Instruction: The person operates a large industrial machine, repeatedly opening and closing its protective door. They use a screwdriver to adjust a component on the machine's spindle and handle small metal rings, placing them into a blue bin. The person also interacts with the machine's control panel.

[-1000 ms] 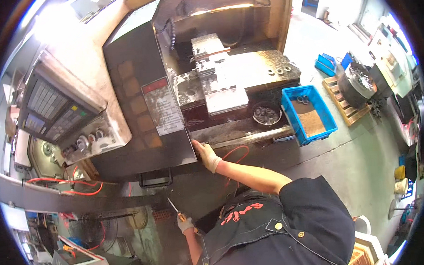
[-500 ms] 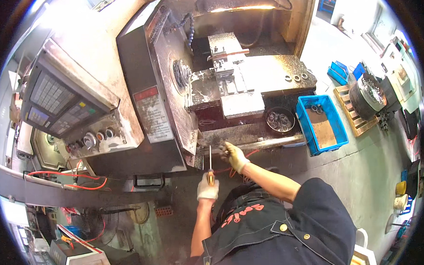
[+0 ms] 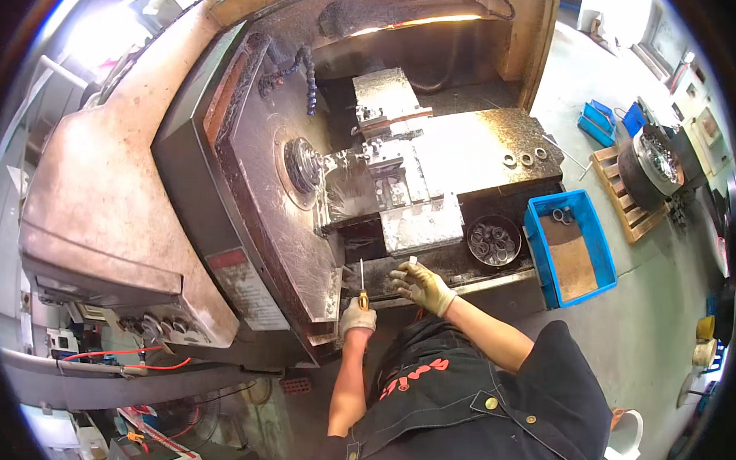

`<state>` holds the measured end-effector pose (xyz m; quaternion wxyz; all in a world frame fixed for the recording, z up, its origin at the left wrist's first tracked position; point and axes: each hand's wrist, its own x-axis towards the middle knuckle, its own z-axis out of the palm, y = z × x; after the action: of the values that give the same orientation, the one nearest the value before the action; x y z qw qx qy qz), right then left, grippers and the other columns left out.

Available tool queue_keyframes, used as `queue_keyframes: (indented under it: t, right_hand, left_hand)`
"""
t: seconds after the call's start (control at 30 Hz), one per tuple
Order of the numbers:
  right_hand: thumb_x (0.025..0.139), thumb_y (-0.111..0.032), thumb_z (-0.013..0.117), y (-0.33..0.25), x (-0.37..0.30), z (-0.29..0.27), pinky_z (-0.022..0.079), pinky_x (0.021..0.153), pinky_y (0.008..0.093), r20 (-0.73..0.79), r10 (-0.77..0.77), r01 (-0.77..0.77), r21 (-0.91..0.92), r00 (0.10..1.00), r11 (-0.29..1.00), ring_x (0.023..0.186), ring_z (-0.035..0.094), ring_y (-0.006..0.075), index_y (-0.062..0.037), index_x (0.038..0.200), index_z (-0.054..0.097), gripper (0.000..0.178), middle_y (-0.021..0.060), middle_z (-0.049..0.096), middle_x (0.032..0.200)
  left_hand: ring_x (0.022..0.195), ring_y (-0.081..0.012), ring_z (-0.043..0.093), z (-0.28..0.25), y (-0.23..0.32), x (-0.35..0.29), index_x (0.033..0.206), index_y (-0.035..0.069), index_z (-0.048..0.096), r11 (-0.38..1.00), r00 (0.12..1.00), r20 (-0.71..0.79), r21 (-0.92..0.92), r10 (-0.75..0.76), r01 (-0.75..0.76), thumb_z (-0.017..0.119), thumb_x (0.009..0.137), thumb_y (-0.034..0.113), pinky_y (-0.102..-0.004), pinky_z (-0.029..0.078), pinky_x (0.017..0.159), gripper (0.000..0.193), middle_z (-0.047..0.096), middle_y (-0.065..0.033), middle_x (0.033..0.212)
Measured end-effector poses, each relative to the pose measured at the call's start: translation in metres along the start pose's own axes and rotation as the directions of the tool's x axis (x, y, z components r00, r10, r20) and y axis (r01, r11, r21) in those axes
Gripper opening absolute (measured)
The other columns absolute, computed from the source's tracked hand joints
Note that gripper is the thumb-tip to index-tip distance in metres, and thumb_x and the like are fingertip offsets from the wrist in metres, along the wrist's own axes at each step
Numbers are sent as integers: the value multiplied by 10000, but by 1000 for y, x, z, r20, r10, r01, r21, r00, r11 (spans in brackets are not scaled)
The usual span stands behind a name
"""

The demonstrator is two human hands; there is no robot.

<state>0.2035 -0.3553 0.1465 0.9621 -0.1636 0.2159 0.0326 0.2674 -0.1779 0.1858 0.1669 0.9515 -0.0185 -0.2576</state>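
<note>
My left hand (image 3: 357, 318), in a pale work glove, is wrapped round the orange handle of a screwdriver-like tool (image 3: 362, 273). Its thin straight shaft points away from me, and I cannot make out the tip. Just to the right is my right hand (image 3: 423, 287), also gloved and dirty, its fingers loosely curved and apart. A small pale patch shows at its fingertips; whether that is glove or a small piece is unclear. Both hands are at the front edge of a lathe, below its tool slide (image 3: 420, 226). The chuck (image 3: 302, 166) is beyond them, to the left.
A round pan (image 3: 494, 240) of metal rings sits right of my hands. Beside it stands a blue crate (image 3: 576, 255) with a few rings inside. Three rings (image 3: 526, 159) lie on the lathe's flat cover. A filled drum (image 3: 648, 167) rests on a wooden pallet (image 3: 614, 193) farther right.
The view has shifted, so the control panel's keys no longer show. My right hand has moved slightly to the right and its fingers look more spread. The tool remains in my left hand.
</note>
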Motion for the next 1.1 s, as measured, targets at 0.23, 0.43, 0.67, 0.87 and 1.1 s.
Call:
queue_keyframes:
  t: [0.23, 0.43, 0.67, 0.87, 1.1]
  right_hand:
    - [864, -289, 527, -37, 62, 51, 472, 648, 284, 189, 154, -85, -328, 970, 941, 767, 574, 170, -108, 1052, 468, 268, 67, 593, 955]
    - [827, -181, 546, -67, 211, 132, 447, 673, 289, 74, -251, 260, -384, 965, 886, 796, 543, 173, -76, 1034, 425, 262, 90, 557, 991]
    - [759, -233, 643, -111, 341, 151, 440, 615, 286, -127, -503, 328, -619, 855, 714, 738, 499, 145, -64, 960, 466, 317, 39, 522, 837]
    - [711, -169, 705, -109, 344, 163, 477, 614, 271, 16, -341, 262, -675, 940, 690, 761, 548, 160, -33, 1003, 468, 401, 78, 553, 939]
    - [675, -80, 705, -117, 348, 159, 468, 649, 243, 101, -465, 331, -831, 880, 447, 740, 552, 126, -8, 982, 502, 375, 69, 580, 865]
  left_hand:
    - [746, -352, 565, 3, -11, 26, 963, 88, 501, 979, 977, -210, -187, 41, -81, 556, 703, 184, -414, 434, 669, 282, 583, -163, 765]
    - [690, -370, 560, -11, -6, 55, 940, 93, 498, 899, 943, -330, -396, 50, -186, 552, 705, 168, -432, 425, 618, 252, 574, -168, 710]
    - [807, -388, 573, -58, 45, 56, 980, 102, 508, 977, 965, -262, -196, 31, -85, 565, 710, 213, -454, 447, 695, 298, 599, -211, 828]
    - [810, -347, 589, -63, 37, 54, 967, 59, 555, 976, 969, -228, -211, -94, 45, 584, 696, 152, -407, 456, 715, 288, 609, -184, 846]
    - [791, -335, 592, -62, 40, 69, 968, 27, 539, 953, 971, -233, -301, -51, -22, 596, 698, 155, -399, 453, 709, 305, 604, -181, 847]
